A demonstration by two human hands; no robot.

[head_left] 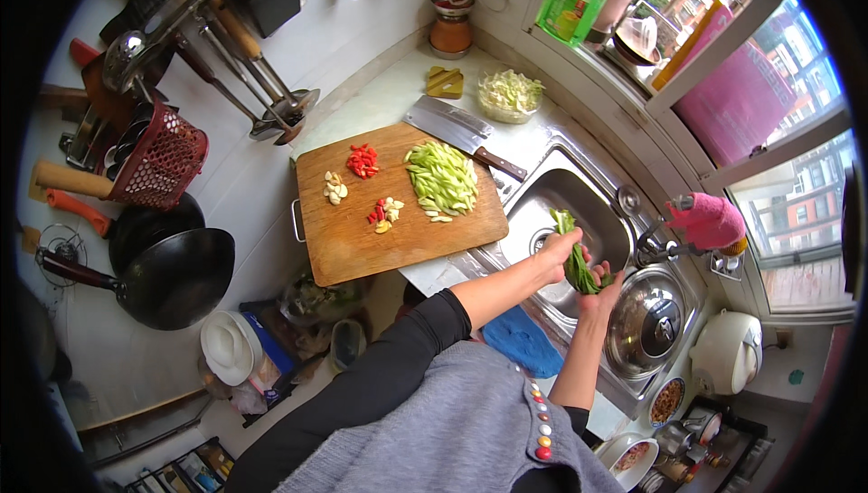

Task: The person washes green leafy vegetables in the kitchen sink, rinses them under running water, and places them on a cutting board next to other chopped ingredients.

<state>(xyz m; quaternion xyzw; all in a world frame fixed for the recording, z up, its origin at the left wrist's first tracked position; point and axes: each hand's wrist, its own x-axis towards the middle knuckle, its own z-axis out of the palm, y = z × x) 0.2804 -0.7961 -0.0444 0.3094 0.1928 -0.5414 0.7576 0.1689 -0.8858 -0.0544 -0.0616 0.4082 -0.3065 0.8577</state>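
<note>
A small bunch of green leafy vegetables [578, 269] is held over the stainless steel sink basin [614, 208]. My left hand [559, 254] grips its upper part, with a short end poking out above the thumb. Around the lower part, my right hand [602, 289] is curled, fingers partly hidden by the leaves. To the left of the sink lies a wooden cutting board [339, 235]. It carries sliced pale green stems [442, 177], chopped red chili [363, 160], sliced garlic [335, 188] and a small mixed pile [384, 215].
A cleaver [451, 123] lies along the board's far edge, its wooden handle towards the sink. Behind it stands a bowl of shredded cabbage [510, 96]. A metal lid [647, 323] sits right of the basin, near the faucet [658, 245]. A blue cloth [522, 340] hangs at the counter's front.
</note>
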